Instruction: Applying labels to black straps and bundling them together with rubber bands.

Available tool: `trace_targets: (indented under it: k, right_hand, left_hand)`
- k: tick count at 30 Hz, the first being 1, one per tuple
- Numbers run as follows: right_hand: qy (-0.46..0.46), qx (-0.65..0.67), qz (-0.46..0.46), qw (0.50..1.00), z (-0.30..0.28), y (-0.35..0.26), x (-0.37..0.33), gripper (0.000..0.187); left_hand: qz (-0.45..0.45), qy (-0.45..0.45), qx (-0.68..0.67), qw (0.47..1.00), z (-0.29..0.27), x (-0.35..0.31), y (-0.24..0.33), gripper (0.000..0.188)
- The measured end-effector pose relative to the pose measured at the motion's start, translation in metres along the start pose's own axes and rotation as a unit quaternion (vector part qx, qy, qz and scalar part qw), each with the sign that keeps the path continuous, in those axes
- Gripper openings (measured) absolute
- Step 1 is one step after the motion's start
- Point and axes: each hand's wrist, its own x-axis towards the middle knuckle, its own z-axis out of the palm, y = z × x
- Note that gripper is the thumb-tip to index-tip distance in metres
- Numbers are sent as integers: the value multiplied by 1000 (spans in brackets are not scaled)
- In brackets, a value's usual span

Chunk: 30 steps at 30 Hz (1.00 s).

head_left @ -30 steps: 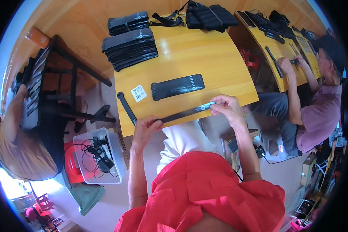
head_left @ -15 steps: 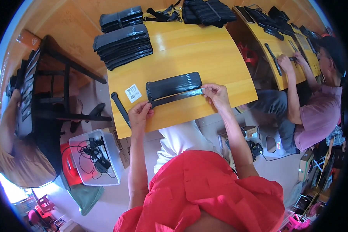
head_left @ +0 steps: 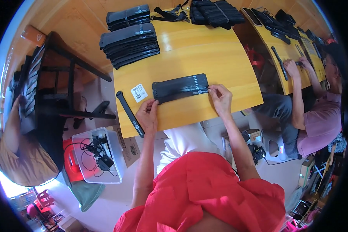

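A flat black pouch-like bundle [head_left: 178,83] with pale printing lies on the table in front of me. Along its near edge runs a black strap [head_left: 181,94], hard to tell from the dark surface under it. My left hand [head_left: 148,115] pinches the strap at its left end, by the bundle's near left corner. At the other end, the fingertips of my right hand [head_left: 221,101] are closed on the strap beside the bundle's right edge. Another black strap [head_left: 130,114] lies loose near the table's left edge, beside a white printed label [head_left: 139,92].
Stacked black pieces [head_left: 131,44] stand at the table's far left, a tied black bundle [head_left: 216,13] at the back. A co-worker's hands [head_left: 294,67] handle a dark piece at the right-hand table. On the floor, a clear bin [head_left: 118,170] holds cables; a black chair [head_left: 71,77] stands left.
Both my hands have brought the strap away from me onto the near edge of the black bundle. The whole view has shifted slightly.
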Motion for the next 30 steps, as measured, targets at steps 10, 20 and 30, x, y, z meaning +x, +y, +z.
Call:
trace_targets:
  k: [10,20,30]
  right_hand:
    - [-2,4,-9,1000,1,4,1,6]
    - [-13,0,48,999,1,0,2,8]
    - [17,-5,18,1000,5,8,3,9]
  left_hand:
    - [12,6,13,1000,1,0,2,11]
    - [3,14,1,1000,4,1,3,10]
    - [-11,16,16,1000,4,0,8,9]
